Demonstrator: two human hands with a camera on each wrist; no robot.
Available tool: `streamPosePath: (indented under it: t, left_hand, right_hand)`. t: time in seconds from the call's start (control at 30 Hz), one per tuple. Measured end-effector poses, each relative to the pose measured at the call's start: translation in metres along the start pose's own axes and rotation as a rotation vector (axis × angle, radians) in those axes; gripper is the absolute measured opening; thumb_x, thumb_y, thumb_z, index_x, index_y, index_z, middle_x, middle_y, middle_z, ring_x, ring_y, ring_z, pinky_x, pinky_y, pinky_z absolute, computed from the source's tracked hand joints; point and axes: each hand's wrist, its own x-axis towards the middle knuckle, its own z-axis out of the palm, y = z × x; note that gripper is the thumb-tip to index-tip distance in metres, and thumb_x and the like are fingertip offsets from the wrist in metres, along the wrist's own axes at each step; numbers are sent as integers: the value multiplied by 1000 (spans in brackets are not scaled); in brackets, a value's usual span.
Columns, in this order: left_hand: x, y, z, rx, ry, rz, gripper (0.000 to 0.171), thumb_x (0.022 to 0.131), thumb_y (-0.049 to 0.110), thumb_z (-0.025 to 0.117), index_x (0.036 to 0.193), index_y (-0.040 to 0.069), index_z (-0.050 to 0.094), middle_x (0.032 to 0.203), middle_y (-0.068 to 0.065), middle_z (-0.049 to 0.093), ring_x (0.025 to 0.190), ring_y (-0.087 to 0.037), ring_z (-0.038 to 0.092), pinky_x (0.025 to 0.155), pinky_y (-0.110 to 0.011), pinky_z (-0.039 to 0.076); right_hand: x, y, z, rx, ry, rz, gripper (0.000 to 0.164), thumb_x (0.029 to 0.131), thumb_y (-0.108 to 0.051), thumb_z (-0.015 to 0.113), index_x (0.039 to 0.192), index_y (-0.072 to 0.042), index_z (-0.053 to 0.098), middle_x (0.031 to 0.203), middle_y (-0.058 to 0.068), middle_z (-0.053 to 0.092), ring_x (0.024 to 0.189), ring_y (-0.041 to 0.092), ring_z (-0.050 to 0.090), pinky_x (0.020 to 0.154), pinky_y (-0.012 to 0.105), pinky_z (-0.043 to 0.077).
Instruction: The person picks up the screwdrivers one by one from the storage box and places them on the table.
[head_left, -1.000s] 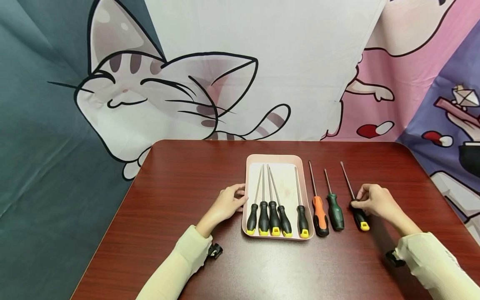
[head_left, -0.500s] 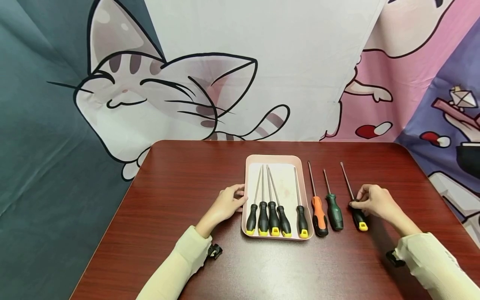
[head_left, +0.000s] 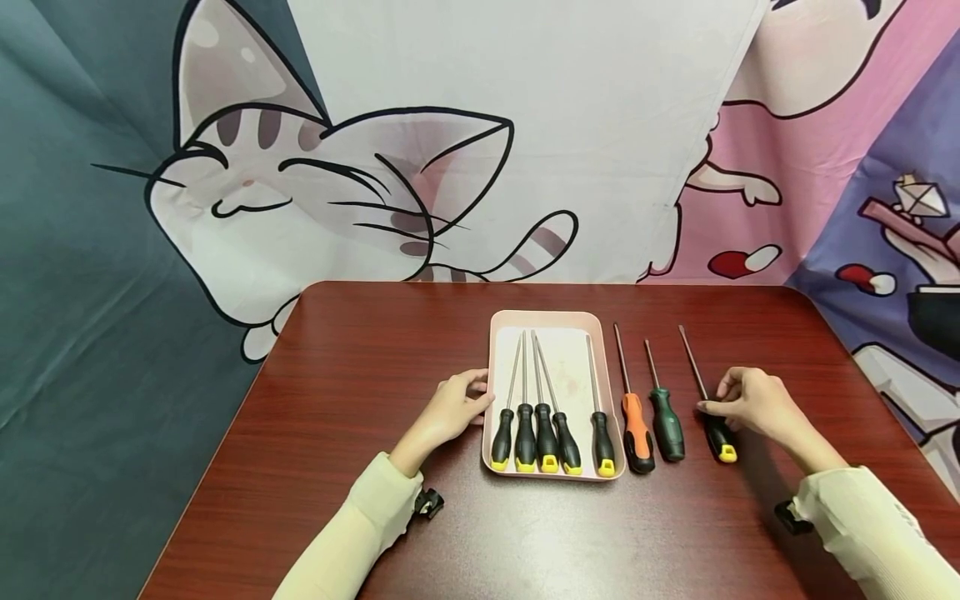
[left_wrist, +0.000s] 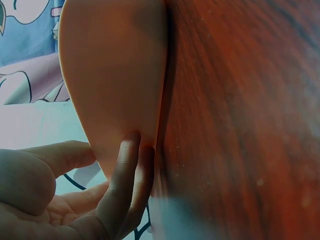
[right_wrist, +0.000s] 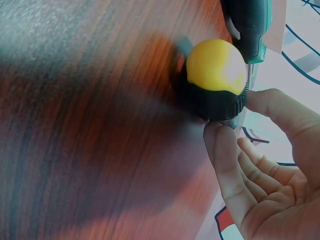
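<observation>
A pale pink tray (head_left: 567,320) holds several black-and-yellow screwdrivers, one (head_left: 603,443) set apart at its right. My left hand (head_left: 454,408) is at the tray's left side; in the left wrist view, the thumb (left_wrist: 75,155) meets the rim and two fingers (left_wrist: 125,175) lie against the outer wall. My right hand (head_left: 756,403) pinches another black-and-yellow screwdriver (head_left: 722,435) by the upper handle, its shaft pointing away from me. Its round yellow butt (right_wrist: 216,65) faces the right wrist camera, with thumb and finger on either side of the handle.
Between the tray and my right hand lie an orange-and-black screwdriver (head_left: 637,432) and a green screwdriver (head_left: 666,423), both with shafts pointing away. The reddish-brown table (head_left: 360,350) ends at a back edge before a cartoon-printed cloth (head_left: 630,125).
Both hands keep their places, left at the tray and right on the screwdriver. The whole head view has shifted very slightly.
</observation>
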Motion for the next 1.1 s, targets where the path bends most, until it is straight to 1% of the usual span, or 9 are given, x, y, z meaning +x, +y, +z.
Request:
streamPosePath:
  t: [0.1, 0.3, 0.47, 0.6, 0.73, 0.97, 1.1]
  left_hand:
    - [0, 0, 0, 3, -1, 0, 46, 97, 5, 61, 141, -7, 50, 118, -26, 65, 77, -23, 71, 61, -27, 62]
    - [0, 0, 0, 4, -2, 3, 46, 97, 5, 61, 140, -7, 50, 118, -26, 65, 77, -23, 71, 61, -27, 62]
    - [0, -1, 0, -3, -1, 0, 46, 97, 5, 61, 140, -7, 50, 119, -26, 65, 79, -24, 71, 61, -28, 62]
    - [0, -1, 0, -10, -3, -1, 46, 97, 5, 61, 141, -7, 50, 119, -26, 64, 79, -25, 71, 61, -28, 62]
    - [0, -1, 0, -8, -3, -1, 46, 97, 5, 61, 141, -7, 49, 119, -26, 65, 79, -24, 71, 61, -28, 62]
    - [0, -2, 0, -1, -1, 4, 46, 98, 5, 61, 140, -7, 50, 118, -25, 65, 77, -23, 71, 61, -27, 62]
    - [1, -2, 0, 1, 3, 1, 46, 97, 5, 62, 140, -6, 50, 118, -25, 65, 78, -23, 71, 61, -27, 62]
  right_hand:
    - [0, -1, -1, -10, 10, -4, 35, 80, -19, 84, 82, -1, 54, 64, 4, 65, 52, 22, 66, 47, 28, 53]
    - [1, -6, -5, -33, 46, -48, 34, 81, -18, 84, 82, 0, 55, 64, 4, 66, 51, 22, 66, 46, 26, 49]
    - [1, -15, -6, -43, 81, -80, 32, 83, -17, 82, 84, 1, 55, 65, 4, 66, 52, 20, 65, 47, 25, 50]
    - [2, -22, -6, -37, 104, -111, 30, 83, -15, 81, 83, 0, 55, 65, 5, 66, 51, 22, 66, 48, 25, 50]
    - [4, -30, -5, -17, 105, -116, 30, 84, -16, 80, 84, -1, 54, 65, 7, 66, 51, 22, 66, 47, 26, 52]
    - [6, -43, -4, -6, 95, -129, 27, 85, -14, 79, 83, -1, 55, 62, 4, 64, 50, 21, 64, 44, 27, 51]
    - [7, -49, -3, 16, 80, -129, 26, 87, -13, 78, 85, 1, 56, 64, 7, 66, 50, 21, 65, 44, 29, 53]
